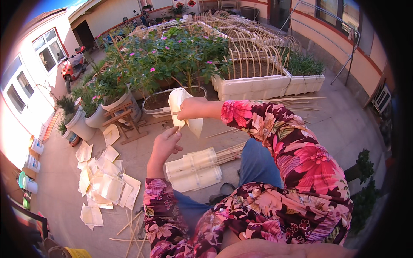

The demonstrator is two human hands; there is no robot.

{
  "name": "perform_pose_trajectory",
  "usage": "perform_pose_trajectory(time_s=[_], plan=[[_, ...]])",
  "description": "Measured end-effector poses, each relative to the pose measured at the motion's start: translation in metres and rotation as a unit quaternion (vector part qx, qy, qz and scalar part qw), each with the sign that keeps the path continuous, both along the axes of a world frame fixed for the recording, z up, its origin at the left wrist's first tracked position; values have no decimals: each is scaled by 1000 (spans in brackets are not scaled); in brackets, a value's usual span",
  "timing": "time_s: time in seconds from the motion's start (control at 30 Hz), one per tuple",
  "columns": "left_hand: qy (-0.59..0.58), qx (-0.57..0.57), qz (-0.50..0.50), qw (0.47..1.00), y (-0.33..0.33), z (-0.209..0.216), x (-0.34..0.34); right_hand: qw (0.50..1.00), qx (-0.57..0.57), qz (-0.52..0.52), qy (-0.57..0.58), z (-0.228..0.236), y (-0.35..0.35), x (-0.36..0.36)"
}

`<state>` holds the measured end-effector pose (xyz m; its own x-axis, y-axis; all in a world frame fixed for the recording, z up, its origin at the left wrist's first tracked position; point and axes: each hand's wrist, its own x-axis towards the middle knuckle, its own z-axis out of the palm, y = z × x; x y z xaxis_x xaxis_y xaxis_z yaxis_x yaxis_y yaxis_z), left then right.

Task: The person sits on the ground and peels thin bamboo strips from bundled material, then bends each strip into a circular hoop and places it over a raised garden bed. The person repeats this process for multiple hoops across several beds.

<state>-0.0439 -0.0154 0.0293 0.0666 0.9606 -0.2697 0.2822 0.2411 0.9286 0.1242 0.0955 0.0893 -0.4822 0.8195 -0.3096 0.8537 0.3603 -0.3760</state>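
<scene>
My right hand [192,109] grips a pale cream leaf-shaped sheet [177,102] that curves up and hangs down past the wrist. My left hand [165,144] pinches the lower edge of the same sheet from below. Both arms wear floral sleeves. Under the hands lies a stack of similar cream sheets [194,169] with thin sticks [226,153] poking out to the right. I sit with blue trousers [257,165] showing.
Several loose cream sheets [105,182] and sticks [131,232] lie scattered on the concrete at left. A small wooden stool [126,122], potted flowering plants [165,56], white planter boxes [254,86], buckets [30,163] and a red scooter [72,64] stand around.
</scene>
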Motion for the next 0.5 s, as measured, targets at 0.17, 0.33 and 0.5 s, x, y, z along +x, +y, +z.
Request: perform_pose_trajectory(time_s=[0.17,0.33,0.5], plan=[[173,327,52,928,5,-6,2,991,10,133,-25,1,-14,9],[96,318,-55,942,3,-17,23,978,-75,179,74,0,-37,8],[-39,186,-93,977,6,-23,20,980,-42,174,83,-5,-42,13]])
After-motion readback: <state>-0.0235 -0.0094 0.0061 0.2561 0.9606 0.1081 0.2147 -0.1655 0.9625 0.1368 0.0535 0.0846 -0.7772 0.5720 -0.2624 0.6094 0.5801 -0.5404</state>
